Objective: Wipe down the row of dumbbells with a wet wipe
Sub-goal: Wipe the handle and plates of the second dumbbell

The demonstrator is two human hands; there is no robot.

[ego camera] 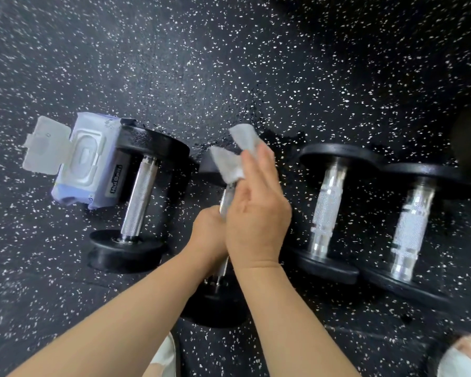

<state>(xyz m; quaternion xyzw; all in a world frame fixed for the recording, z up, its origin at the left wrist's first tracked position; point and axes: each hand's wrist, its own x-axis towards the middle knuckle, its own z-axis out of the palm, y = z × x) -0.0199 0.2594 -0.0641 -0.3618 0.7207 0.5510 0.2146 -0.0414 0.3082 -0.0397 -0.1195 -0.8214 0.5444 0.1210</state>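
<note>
A dark speckled rubber floor (pixel 229 63) carries four dumbbells side by side, handles all pointing away from the person, so each can be reached in turn without shifting it. The first dumbbell (pixel 140 197) sits at the left end, the third dumbbell (pixel 328 202) and fourth dumbbell (pixel 411 227) touch plate to plate on the right, and the second dumbbell (pixel 215 308) – the one being cleaned, by the look of it – lies between them, mostly hidden under the hands. A pack of wipes (pixel 87 164) leans against the first dumbbell with its lid flipped open, probably kept near for a fresh sheet. The left hand (pixel 208 235) is curled round the lower part of the second dumbbell's handle, likely to stop it rolling. The right hand (pixel 256 221) holds the wet wipe (pixel 234 161) against the handle's upper part, its fingers (pixel 261 170) straight and close together, the thumb tucked in to pinch the sheet – whose loose corners stick up beyond the fingertips.
</note>
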